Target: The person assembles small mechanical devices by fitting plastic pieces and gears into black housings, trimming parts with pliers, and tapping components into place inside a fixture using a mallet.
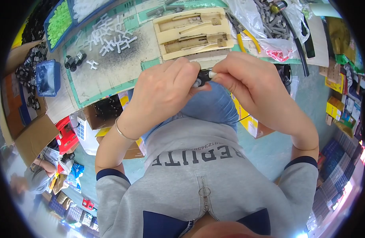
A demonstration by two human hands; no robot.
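Note:
My left hand (162, 85) is closed around a small black plastic part (204, 77), held just off the table's near edge. A rounded grey piece (196, 83) shows at the part's left end, by my left fingers. From the other side my right hand (252, 81) pinches a small white piece (212, 74) between thumb and forefinger, against the part's right end. My fingers hide some of the join. Just beyond my hands lies a cream fixture (162, 39) with two long slots.
White branched plastic pieces (111, 37) lie loose at the table's left, near several black parts (74, 61). Blue trays (49, 41) stand farther left. Yellow-handled pliers (250, 39) and a plastic bag (250, 18) with grey parts are at right. Another person (35, 178) is at far left.

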